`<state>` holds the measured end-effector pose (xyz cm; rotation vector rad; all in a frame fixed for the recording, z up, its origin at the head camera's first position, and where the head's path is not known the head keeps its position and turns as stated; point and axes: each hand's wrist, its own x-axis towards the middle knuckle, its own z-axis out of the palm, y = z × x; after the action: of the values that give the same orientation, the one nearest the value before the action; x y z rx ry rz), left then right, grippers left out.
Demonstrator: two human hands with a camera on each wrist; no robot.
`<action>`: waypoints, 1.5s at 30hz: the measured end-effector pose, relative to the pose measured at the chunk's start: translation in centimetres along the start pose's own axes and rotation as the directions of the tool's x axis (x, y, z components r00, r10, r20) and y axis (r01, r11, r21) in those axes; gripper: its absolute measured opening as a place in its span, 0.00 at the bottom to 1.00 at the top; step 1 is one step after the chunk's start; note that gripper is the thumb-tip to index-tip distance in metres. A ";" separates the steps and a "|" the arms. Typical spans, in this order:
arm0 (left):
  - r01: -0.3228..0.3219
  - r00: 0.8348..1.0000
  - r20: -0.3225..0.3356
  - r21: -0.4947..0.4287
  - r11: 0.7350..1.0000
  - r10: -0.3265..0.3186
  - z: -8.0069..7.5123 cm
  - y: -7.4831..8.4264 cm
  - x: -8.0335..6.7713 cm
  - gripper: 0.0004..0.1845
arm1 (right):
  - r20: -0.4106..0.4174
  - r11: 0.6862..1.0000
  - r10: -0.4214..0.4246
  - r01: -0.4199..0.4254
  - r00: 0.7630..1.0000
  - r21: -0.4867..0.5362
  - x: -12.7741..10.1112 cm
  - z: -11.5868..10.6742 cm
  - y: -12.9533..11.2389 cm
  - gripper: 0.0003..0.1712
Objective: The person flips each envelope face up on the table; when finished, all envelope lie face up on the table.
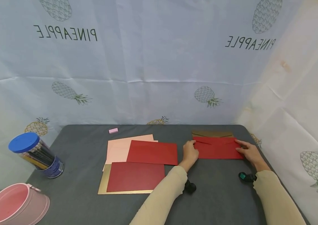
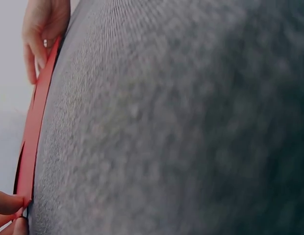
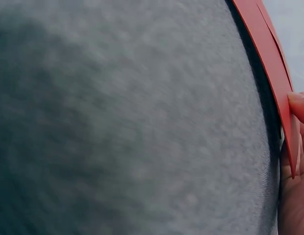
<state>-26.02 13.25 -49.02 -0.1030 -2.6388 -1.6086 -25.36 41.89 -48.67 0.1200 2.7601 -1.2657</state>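
Note:
A red envelope with its flap side up is held between both hands on the right of the table. My left hand pinches its left edge, thumb and finger meeting on the paper in the left wrist view. At the opposite edge, my right hand grips the envelope, with the thumb on top and fingers beneath in the right wrist view. Behind the red envelope, a gold-brown envelope shows only its far strip; the red one covers the rest.
Left of the hands lie overlapping red envelopes, pale pink ones and a gold one. A small pink block sits near the far edge. A blue-lidded jar of pencils and a pink bucket stand at left.

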 end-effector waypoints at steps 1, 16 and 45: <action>-0.002 1.000 -0.002 -0.007 1.000 0.002 0.0 0.0 0.0 0.21 | -0.001 1.000 -0.009 0.009 1.000 -0.006 0.0 0.0 -0.1 0.35; -0.043 0.997 -0.061 -0.093 0.995 0.037 0.4 -0.9 -1.0 0.21 | -0.003 0.999 -0.010 0.011 1.000 0.050 -0.4 0.5 -0.1 0.34; -0.029 0.999 -0.026 -0.145 0.989 0.025 -0.1 -1.4 -0.6 0.24 | -0.109 0.990 0.027 -0.012 0.994 0.138 -0.5 0.7 0.6 0.39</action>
<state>-25.50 12.53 -50.32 -0.1230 -2.4887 -1.7802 -24.80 41.73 -49.55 0.2343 2.7529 -1.4869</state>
